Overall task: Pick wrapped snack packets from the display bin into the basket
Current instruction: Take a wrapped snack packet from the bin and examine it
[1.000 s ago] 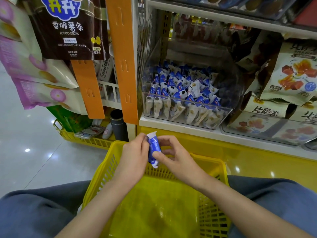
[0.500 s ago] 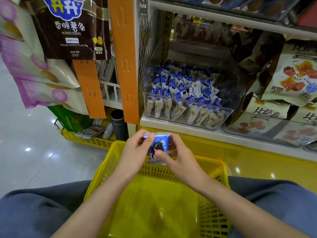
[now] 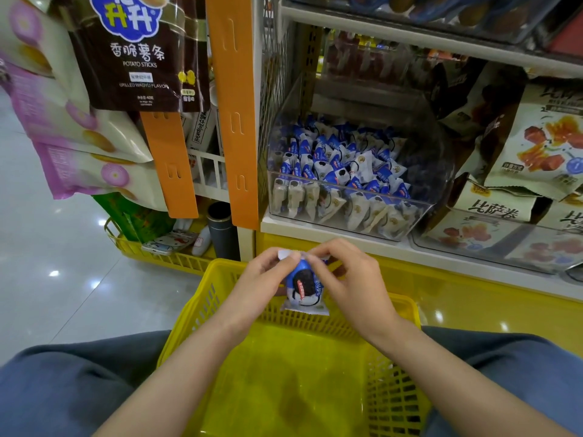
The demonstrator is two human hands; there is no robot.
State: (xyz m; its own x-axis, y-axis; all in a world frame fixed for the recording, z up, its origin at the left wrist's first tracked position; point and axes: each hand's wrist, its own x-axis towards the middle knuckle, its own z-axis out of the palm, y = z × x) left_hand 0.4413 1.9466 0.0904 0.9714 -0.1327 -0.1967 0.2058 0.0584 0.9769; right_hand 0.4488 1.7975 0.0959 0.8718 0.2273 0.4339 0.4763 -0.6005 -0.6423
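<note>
Head view: left hand [image 3: 263, 280] and right hand [image 3: 350, 279] together above the far rim of a yellow basket [image 3: 284, 389], fingertips of both pinched on the top seam of one blue-and-white snack packet [image 3: 305, 287], hanging upright between them. Behind, on the shelf, a clear display bin [image 3: 350, 212] filled with matching packets. Basket resting between grey-trousered knees.
</note>
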